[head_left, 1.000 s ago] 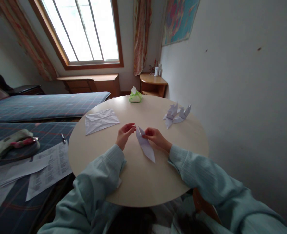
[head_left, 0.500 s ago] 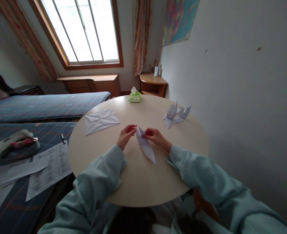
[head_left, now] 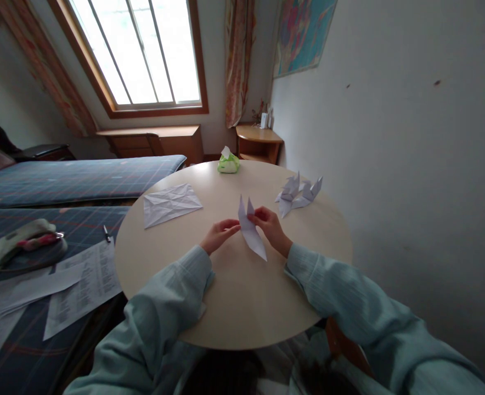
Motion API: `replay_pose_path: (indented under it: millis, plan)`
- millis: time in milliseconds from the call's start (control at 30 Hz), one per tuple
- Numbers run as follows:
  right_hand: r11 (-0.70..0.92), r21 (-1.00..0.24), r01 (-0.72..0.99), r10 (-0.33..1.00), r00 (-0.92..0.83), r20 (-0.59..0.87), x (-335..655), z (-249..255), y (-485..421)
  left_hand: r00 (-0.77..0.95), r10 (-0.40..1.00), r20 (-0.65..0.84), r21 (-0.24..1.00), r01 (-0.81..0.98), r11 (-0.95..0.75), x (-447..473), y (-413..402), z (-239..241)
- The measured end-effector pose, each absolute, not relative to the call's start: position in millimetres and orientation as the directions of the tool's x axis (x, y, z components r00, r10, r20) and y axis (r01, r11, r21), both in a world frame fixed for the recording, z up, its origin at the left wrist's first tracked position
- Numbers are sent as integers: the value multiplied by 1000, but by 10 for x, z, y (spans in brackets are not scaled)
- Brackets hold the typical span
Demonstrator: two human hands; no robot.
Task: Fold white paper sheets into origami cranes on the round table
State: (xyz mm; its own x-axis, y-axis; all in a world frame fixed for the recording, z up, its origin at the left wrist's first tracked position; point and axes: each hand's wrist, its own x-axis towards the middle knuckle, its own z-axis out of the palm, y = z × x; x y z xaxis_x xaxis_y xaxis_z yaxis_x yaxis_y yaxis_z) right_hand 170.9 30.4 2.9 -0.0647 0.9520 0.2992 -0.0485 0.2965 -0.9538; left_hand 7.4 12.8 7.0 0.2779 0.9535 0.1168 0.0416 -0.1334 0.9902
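Note:
A folded piece of white paper (head_left: 252, 237) is held above the middle of the round table, two narrow points rising at its far end and one point towards me. My right hand (head_left: 270, 227) is closed, pinching its right side just under the upper points between thumb and fingers. From the left, my left hand (head_left: 221, 235) reaches in with its fingers together, the tips closed on the paper's left edge. A creased, flattened white sheet (head_left: 172, 204) lies on the table to the left. Several folded paper shapes (head_left: 291, 192) stand together on the right.
The round cream table (head_left: 242, 323) carries a green tissue pack (head_left: 228, 163) at its far edge. Left of it, a plaid bed (head_left: 4, 230) holds printed sheets (head_left: 84, 285), a pen (head_left: 106, 234) and a pencil case (head_left: 24, 241). A white wall (head_left: 399, 164) rises on the right.
The paper has shifted slightly right and away from me, and its two upper points now stand apart. My left fingers have come off the tip and lower down to its left edge.

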Motion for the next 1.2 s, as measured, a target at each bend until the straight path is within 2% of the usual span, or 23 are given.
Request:
replay_pose_path:
  millis: [100, 200, 267, 367, 533, 633, 800, 1000, 1200]
  plan:
    - [331, -943, -43, 944, 6, 331, 1679, 100, 240, 251, 953, 169, 971, 124, -205, 87, 77, 132]
    - [381, -924, -4, 922, 81, 380, 1627, 193, 167, 180, 939, 292, 914, 237, -329, 119, 8, 220]
    - [403, -915, -11, 911, 96, 401, 1598, 243, 142, 174, 932, 317, 912, 214, -350, 153, -29, 257]
    - [370, -926, -79, 929, 47, 368, 1593, 264, 160, 178, 950, 257, 959, 76, -273, 192, -45, 254]
    - [121, -981, -150, 952, -264, 157, 1646, 199, 216, 38, 986, 161, 985, -69, -158, 168, 13, 182]
    - [71, -984, -163, 923, -364, 127, 1660, 165, 213, 45, 995, 89, 982, -173, -80, 144, 44, 152]
    - [68, -978, -196, 923, -359, 136, 1656, 112, 212, 138, 990, -6, 968, -246, 40, 157, 58, 103]
    - [30, -985, -168, 923, -373, 92, 1636, 64, 199, 103, 994, -21, 982, -185, 40, 141, 80, 57]
    - [6, -991, -134, 948, -314, 49, 1652, 52, 220, 119, 993, -15, 992, -126, 30, 124, 95, 46]
